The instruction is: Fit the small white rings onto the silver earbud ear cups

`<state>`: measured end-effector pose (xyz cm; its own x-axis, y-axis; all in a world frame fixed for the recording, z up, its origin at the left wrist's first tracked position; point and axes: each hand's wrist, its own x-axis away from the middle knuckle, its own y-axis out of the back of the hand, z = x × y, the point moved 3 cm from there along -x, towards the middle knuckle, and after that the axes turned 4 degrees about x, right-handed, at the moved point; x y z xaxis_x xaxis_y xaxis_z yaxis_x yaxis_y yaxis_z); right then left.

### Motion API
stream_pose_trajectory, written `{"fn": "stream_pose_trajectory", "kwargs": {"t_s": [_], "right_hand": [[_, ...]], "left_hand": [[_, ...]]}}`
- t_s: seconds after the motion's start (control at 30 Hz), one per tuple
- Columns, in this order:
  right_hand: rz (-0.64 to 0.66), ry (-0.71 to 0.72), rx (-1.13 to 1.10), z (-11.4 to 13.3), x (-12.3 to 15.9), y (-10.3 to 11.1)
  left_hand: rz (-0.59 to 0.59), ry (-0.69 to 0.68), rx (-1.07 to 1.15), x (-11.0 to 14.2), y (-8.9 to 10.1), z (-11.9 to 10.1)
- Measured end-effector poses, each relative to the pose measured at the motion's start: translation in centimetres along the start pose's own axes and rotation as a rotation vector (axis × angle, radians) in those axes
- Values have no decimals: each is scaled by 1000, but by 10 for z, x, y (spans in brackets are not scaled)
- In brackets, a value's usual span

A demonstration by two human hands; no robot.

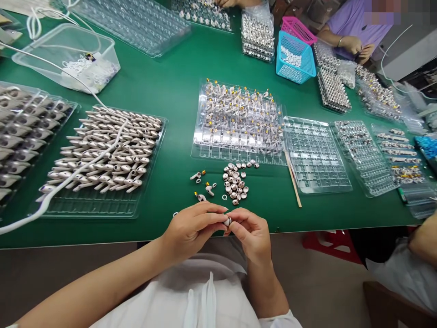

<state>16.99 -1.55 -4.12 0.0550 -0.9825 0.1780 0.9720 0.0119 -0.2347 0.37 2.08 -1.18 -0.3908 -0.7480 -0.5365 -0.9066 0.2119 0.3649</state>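
Note:
Close to the table's front edge, my left hand (194,225) and my right hand (251,232) meet fingertip to fingertip. Between them they pinch a small rounded earbud part (227,221), pale with a dark band; fingers cover much of it. Just beyond lies a pile of pale metallic earbud shells (235,182). A small white ring (224,197) rests beside that pile. To its left are a few loose earbud pieces (210,188) with stems and orange-yellow ends. Farther back, a clear tray (205,136) carries rows of similar pieces with orange-yellow tips.
At left, a clear tray (88,208) holds stacked stemmed parts, with a white cable (85,173) across it. A plastic tub (30,57) stands behind. A wooden stick (294,182) lies beside another clear tray (317,155). A blue basket (295,75) and co-workers' hands (357,48) are at back right.

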Motion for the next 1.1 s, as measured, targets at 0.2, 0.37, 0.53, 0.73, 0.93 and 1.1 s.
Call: {"fn": "stream_pose_trajectory", "kwargs": {"t_s": [0.2, 0.37, 0.53, 0.73, 0.93, 1.1], "right_hand": [[-14, -17, -22, -7, 1, 1], [4, 0, -33, -5, 1, 1], [8, -19, -25, -3, 1, 1], [20, -5, -43, -2, 1, 1], [-10, -28, 3, -3, 2, 1], [-6, -12, 8, -3, 2, 1]], "left_hand": [[-17, 21, -13, 1, 1, -1], [-11, 25, -7, 1, 1, -2], [-9, 55, 15, 1, 1, -1], [-16, 47, 26, 1, 0, -1], [-20, 67, 29, 1, 0, -1], [-19, 70, 37, 2, -1, 0]]}}
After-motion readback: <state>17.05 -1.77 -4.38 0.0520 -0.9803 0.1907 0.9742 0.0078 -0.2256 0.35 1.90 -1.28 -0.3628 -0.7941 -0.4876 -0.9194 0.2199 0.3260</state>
